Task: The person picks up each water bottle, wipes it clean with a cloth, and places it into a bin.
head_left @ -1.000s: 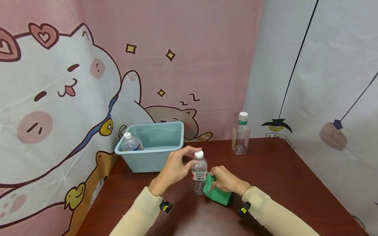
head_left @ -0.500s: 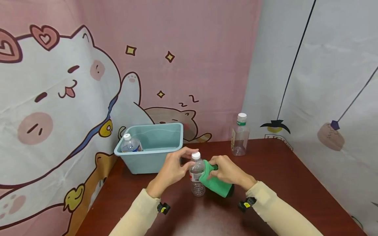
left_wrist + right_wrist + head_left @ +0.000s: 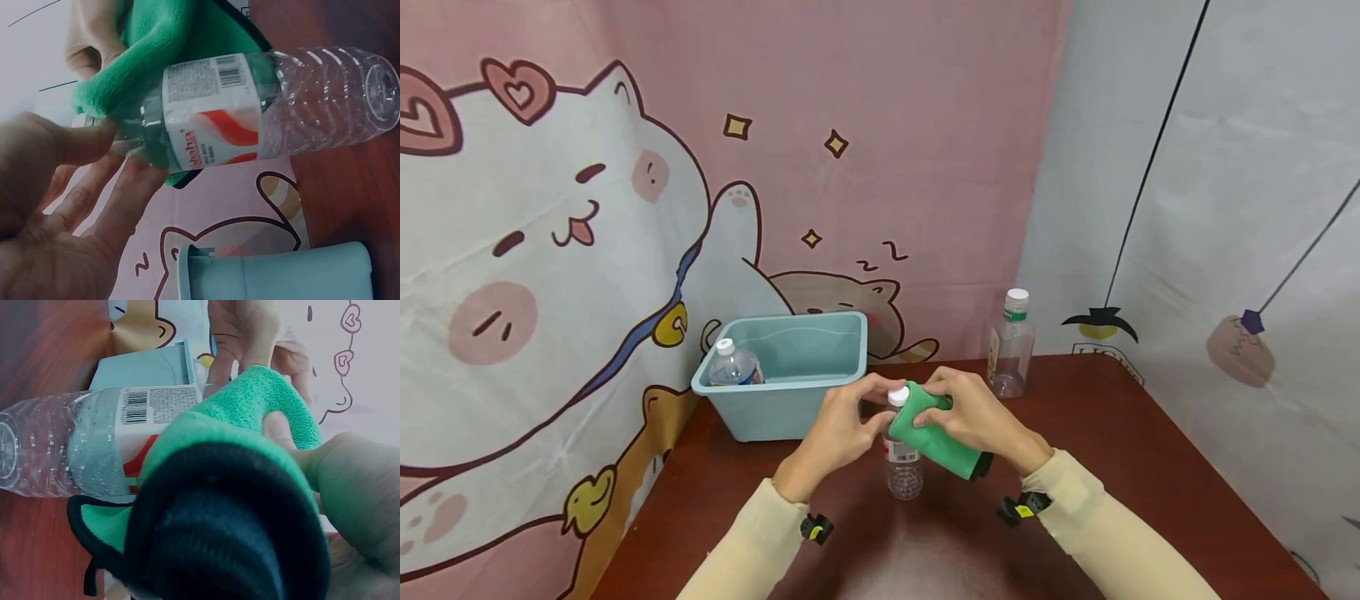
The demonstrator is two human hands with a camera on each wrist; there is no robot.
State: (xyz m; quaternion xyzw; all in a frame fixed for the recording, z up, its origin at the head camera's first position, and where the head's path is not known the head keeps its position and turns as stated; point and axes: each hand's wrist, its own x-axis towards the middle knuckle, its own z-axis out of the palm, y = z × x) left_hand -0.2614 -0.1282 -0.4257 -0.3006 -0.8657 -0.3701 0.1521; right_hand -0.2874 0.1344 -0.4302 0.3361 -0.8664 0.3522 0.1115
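Note:
A clear plastic water bottle (image 3: 904,475) with a white cap and a red and white label (image 3: 212,112) stands upright on the table in the head view. My left hand (image 3: 842,425) grips it near the neck, thumb on one side and fingers on the other. My right hand (image 3: 973,412) pinches a green cloth (image 3: 940,442) with dark edging and holds it against the bottle's upper part, beside the cap. In the right wrist view the bunched cloth (image 3: 250,406) hides part of the bottle and of the right fingers.
A light blue plastic bin (image 3: 782,412) stands at the back left, with another capped bottle (image 3: 733,365) inside. An empty clear bottle (image 3: 1011,350) with a white cap stands at the back right of the dark red table (image 3: 1112,467). Printed curtains hang behind.
The right hand and the green cloth have moved up along the bottle, from its label to its neck and cap. The left hand keeps its grip near the top.

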